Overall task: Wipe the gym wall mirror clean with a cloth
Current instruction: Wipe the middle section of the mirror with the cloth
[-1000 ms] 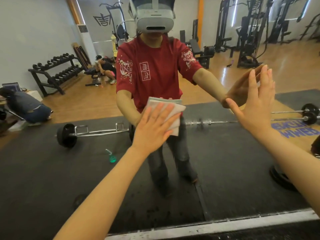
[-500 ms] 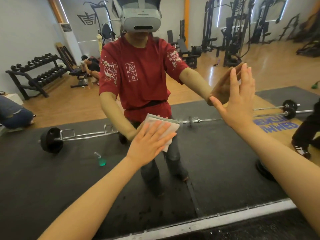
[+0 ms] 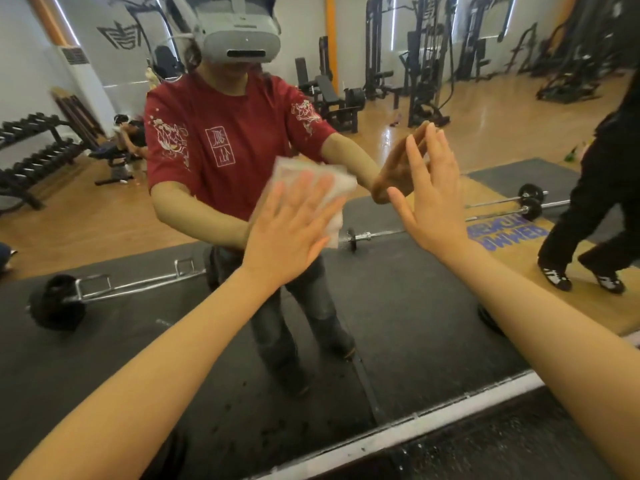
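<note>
Currently, item one: the white cloth (image 3: pixel 330 192), folded into a rough pad, lies flat against the gym wall mirror (image 3: pixel 398 306), at about chest height of the reflected person in the red shirt. Item two: the left hand (image 3: pixel 291 237), whose grip is fully spread, fingers straight and fanned, palm pressing the cloth to the glass; nothing is pinched or curled round, so the pad is held by pressure alone. The cloth shows past the fingertips above and to the right of the hand, so the pad's free part lies up and right of the palm, toward the other hand. Item three: the right hand (image 3: pixel 433 199), also spread flat, fingers straight and pointing upward, its fingertips meeting their own reflection, which reads as resting bare on the glass; it holds nothing and looks to serve as a brace. It stands just beside the cloth on the right, near but apart from it. Relation governing the next stroke: the left hand alone carries the cloth, and the bracing hand blocks travel rightward, so open glass lies to the left, above and below. The pad looks smeared in the picture, which suggests a wipe under way; its direction cannot be told. Item four: the metal bottom rail (image 3: pixel 398 439) of the mirror, well below both hands; dark specks show on the lower glass near it, judged not yet wiped.
</note>
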Demonstrator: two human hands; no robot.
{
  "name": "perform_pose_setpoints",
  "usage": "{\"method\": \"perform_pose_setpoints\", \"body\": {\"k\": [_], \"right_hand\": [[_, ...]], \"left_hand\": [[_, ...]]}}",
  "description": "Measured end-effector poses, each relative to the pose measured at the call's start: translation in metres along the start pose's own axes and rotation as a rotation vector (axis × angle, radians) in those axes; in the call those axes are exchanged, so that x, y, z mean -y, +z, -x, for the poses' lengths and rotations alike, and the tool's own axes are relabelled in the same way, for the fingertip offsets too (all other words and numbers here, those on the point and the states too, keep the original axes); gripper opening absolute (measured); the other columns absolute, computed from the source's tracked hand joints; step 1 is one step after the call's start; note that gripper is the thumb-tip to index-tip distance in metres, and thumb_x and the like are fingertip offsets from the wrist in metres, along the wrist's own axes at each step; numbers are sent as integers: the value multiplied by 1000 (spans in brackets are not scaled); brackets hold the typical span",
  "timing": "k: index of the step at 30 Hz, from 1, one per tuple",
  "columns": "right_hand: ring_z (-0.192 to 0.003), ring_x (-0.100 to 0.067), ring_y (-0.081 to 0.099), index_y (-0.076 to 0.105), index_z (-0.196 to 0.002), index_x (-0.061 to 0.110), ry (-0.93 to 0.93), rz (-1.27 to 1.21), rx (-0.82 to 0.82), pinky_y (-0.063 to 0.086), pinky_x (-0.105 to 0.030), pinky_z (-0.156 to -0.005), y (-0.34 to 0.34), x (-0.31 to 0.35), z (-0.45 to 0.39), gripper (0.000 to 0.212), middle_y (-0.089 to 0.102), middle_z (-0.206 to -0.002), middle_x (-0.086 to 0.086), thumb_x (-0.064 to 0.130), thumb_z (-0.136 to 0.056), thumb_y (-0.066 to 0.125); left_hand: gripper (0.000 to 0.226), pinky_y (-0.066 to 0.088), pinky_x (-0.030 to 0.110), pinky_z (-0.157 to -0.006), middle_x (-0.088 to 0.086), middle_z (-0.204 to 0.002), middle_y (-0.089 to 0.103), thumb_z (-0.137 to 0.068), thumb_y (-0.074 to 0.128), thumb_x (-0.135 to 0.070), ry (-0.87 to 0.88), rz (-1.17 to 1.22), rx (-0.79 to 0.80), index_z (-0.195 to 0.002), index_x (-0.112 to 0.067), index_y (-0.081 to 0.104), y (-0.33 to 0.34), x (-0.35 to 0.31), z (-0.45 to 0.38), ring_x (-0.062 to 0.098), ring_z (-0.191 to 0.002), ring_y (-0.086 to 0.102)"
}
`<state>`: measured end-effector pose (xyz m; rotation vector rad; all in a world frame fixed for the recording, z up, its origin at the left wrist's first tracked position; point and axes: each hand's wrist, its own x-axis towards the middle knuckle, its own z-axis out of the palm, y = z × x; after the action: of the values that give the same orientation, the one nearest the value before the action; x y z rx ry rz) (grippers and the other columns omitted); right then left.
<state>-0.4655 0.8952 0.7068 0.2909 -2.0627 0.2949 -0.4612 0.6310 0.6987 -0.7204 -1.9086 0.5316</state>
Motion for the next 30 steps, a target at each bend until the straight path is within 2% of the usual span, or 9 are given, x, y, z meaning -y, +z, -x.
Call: {"method": "perform_pose_setpoints", "body": {"k": [3,6,10,17,20,23,25,28,30], "right_hand": [[-147,-41,19,32,-151,7,1,1,-29,27,-57,-114,0,-4,7,62,21,-158,-27,36,-99,50],[-146,-43,19,32,-152,9,66,34,-22,25,-54,-116,0,-14,21,60,20,-158,-27,39,-100,44],[-146,-42,19,32,-152,12,131,52,18,24,-52,-115,-2,-24,30,61,18,-158,-27,40,-99,42],[-143,-41,28,38,-150,12,81,66,57,31,-52,-111,-5,-34,33,59,25,-158,-23,41,-98,41],[-143,-39,29,38,-150,11,78,70,58,34,-50,-109,-5,-35,34,59,26,-158,-20,40,-99,40],[-144,-38,28,36,-150,10,84,74,69,34,-51,-109,-6,-35,34,59,26,-158,-20,39,-98,40],[-144,-38,28,36,-150,10,83,83,68,33,-51,-109,-6,-36,35,59,26,-158,-19,38,-98,41],[-143,-37,29,37,-150,12,81,90,69,33,-52,-109,-6,-37,35,58,27,-158,-19,37,-98,43],[-142,-36,29,38,-149,12,71,89,62,32,-51,-109,-7,-38,34,57,28,-157,-19,37,-98,44]], "left_hand": [[75,-14,48,-120,4,-161,17,-87,64,-39,262,40,110,-153,-25,32,24,-37,37,32,-148,6],[76,-16,48,-120,2,-162,16,-87,61,-38,313,1,195,-154,-25,28,24,-42,43,28,-149,10],[76,-11,47,-121,4,-162,17,-86,55,-42,197,-10,80,-155,-25,27,1,-19,-3,29,-148,12],[77,0,54,-120,12,-165,0,-97,40,-50,-156,-9,-38,-158,-25,2,-37,18,-106,37,-151,1],[73,-5,53,-120,13,-164,9,-95,45,-45,-31,-13,-46,-158,-25,12,-18,-6,-92,37,-149,1],[80,-12,48,-121,10,-163,16,-87,60,-36,256,39,65,-156,-22,22,2,-38,-53,32,-149,7],[82,-9,46,-122,7,-163,16,-85,65,-36,317,38,126,-155,-23,25,6,-46,-41,29,-149,10],[79,-10,46,-121,7,-163,12,-85,61,-41,258,13,71,-155,-26,27,-5,-33,-60,29,-150,7],[80,-11,48,-120,8,-165,3,-89,52,-46,72,25,8,-157,-27,15,-22,-11,-93,31,-150,1]]}}
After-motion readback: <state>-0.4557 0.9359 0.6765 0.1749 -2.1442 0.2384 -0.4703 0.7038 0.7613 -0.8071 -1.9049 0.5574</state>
